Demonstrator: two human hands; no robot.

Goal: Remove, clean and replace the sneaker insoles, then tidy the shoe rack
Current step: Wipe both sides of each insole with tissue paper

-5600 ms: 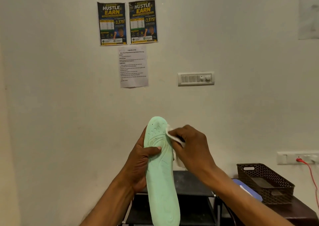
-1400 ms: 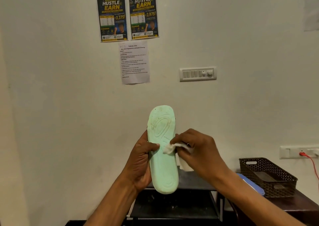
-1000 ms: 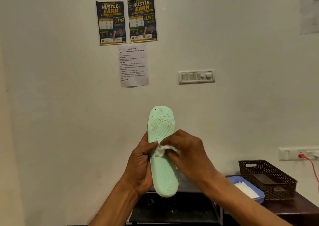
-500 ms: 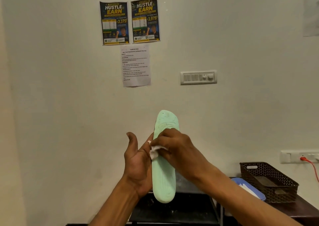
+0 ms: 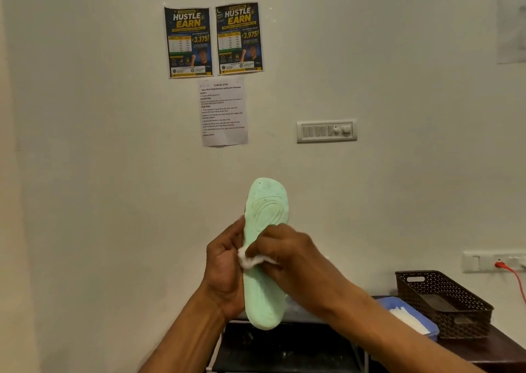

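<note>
I hold a pale green insole (image 5: 266,207) upright in front of the wall, its moulded underside facing me. My left hand (image 5: 223,270) grips its left edge around the middle. My right hand (image 5: 287,258) pinches a small white wipe (image 5: 247,258) and presses it against the middle of the insole, near my left fingers. The insole's lower end hangs just above the black shoe rack (image 5: 284,350). No sneakers are in view.
A blue tray (image 5: 412,315) with white wipes sits on a dark table (image 5: 501,350) at the lower right, beside a brown perforated basket (image 5: 444,301). A red plug and cable (image 5: 509,270) hang from the wall socket above it. Posters and a switch panel are on the wall.
My left hand, which had opened off the insole, grips its edge again. The insole turned back to face me, and my right hand slid the wipe down towards its middle.
</note>
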